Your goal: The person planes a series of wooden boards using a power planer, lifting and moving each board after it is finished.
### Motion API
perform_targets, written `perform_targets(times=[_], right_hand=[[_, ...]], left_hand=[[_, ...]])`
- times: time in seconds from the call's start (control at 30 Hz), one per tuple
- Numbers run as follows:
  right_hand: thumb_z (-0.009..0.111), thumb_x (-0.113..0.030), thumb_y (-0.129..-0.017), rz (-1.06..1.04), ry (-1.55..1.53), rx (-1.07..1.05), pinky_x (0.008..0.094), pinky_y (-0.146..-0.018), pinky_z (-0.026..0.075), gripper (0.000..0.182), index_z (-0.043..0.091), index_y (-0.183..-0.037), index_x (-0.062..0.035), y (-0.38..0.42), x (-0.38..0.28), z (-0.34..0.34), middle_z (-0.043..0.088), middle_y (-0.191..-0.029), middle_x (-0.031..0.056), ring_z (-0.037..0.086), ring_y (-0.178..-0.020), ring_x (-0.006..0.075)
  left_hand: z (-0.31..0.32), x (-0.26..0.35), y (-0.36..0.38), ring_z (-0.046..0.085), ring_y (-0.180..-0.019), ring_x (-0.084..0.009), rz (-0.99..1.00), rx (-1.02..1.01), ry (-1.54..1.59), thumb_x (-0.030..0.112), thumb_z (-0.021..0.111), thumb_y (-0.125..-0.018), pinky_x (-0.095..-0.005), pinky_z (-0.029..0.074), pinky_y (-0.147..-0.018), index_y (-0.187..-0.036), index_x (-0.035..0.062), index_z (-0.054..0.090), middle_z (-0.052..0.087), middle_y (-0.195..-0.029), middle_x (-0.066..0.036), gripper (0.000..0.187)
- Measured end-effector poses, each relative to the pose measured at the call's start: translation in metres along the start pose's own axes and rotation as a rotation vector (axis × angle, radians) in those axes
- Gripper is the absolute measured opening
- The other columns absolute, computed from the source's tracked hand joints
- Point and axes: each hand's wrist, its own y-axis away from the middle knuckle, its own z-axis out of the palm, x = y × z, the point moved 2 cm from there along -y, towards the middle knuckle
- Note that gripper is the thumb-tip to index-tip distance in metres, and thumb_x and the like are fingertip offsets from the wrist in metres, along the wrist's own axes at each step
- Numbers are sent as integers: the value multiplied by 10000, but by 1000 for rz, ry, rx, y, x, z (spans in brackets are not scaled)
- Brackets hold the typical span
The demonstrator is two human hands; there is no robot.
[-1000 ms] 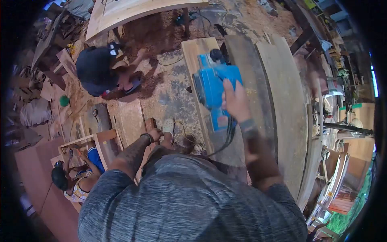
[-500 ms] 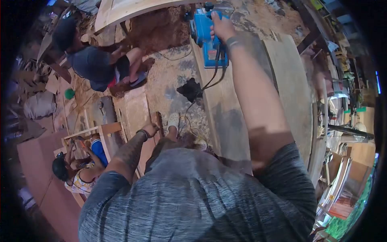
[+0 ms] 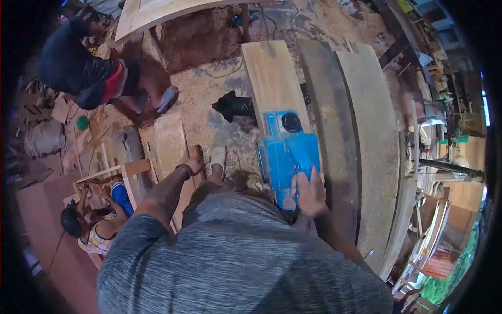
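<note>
A blue power planer (image 3: 290,149) with a black front knob rests on a light wooden plank (image 3: 272,68), near my body. My right hand (image 3: 311,193) is wrapped round the planer's rear handle. On the left, my left hand (image 3: 195,166) is closed at the end of a narrow dark wooden piece (image 3: 197,152), beside a reddish board (image 3: 170,133). Whether its fingers hold that piece is hard to make out.
Grey-brown planks (image 3: 334,120) lie right of the planer. A person in dark clothes (image 3: 78,63) bends at the upper left; another person (image 3: 102,230) is at the lower left by a wooden frame (image 3: 133,183). A panel (image 3: 157,13) spans the top. A black object (image 3: 232,106) lies beyond the plank.
My right hand has brought the planer from the plank's far end back toward my body. The person at the upper left has risen from a low crouch to a bent stance.
</note>
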Motion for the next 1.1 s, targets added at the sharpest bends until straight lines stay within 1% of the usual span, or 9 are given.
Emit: perform_targets(times=[0.13,0.27,0.47,0.67,0.77,0.8,0.87,0.97,1.1], right_hand=[[524,-298,-1112,-119,-40,-8,305,-567,498,301,540,-1247,-30,-50,-22,11,595,-781,28,582,-630,113],[547,-395,-1114,-258,-59,-23,293,-520,498,355,558,-1114,-41,-121,-56,27,588,-768,26,582,-606,100],[570,-491,-1085,-321,7,3,323,-509,532,469,574,-1074,-22,-216,-108,48,601,-748,43,610,-573,134],[559,-501,-1078,-438,122,56,368,-513,545,515,632,-999,3,-345,-158,67,653,-754,81,635,-564,186],[559,-493,-1078,-395,37,6,365,-527,543,504,638,-1007,-1,-381,-185,75,656,-758,76,645,-602,177],[557,-493,-1079,-377,5,17,362,-529,539,498,641,-1008,-8,-386,-189,77,654,-760,74,647,-612,174],[551,-500,-1076,-359,27,33,377,-557,539,514,651,-989,-3,-370,-187,72,672,-758,88,665,-630,191],[552,-494,-1076,-354,107,30,394,-599,537,511,650,-983,-1,-301,-130,53,705,-774,97,689,-657,212],[527,-330,-1116,-252,-13,-68,330,-559,495,298,601,-1080,-44,-129,-64,27,602,-721,29,584,-587,135]], left_hand=[[-70,97,19,708,-1052,-418,-111,-69,29,286,562,-1000,-520,556,-937,-1110,53,763,741,-1096,-216,327],[-49,86,13,709,-1012,-432,-5,-31,90,322,557,-1015,-536,549,-929,-1082,15,748,747,-1043,-226,367],[-17,36,8,740,-995,-330,-254,-41,204,421,539,-1052,-447,561,-900,-1169,30,737,772,-1019,-193,453],[-51,50,45,744,-916,-284,-265,-13,285,403,581,-1041,-426,567,-874,-1112,-4,752,779,-968,-151,447],[-39,34,54,713,-984,-434,-375,-14,379,371,570,-1022,-498,549,-936,-1111,-3,747,754,-1008,-238,423],[-39,26,54,723,-953,-378,-347,-9,352,373,579,-1027,-474,556,-899,-1107,-6,747,762,-993,-209,422],[-34,15,55,743,-890,-265,-278,-12,309,377,597,-1035,-425,569,-825,-1101,-12,747,778,-964,-150,422],[-39,16,54,744,-913,-310,-395,-18,423,385,575,-1046,-440,568,-851,-1101,0,747,775,-984,-181,425],[-40,6,41,720,-977,-403,-95,-119,-42,420,513,-1070,-477,553,-898,-1111,30,745,761,-1022,-215,455]])
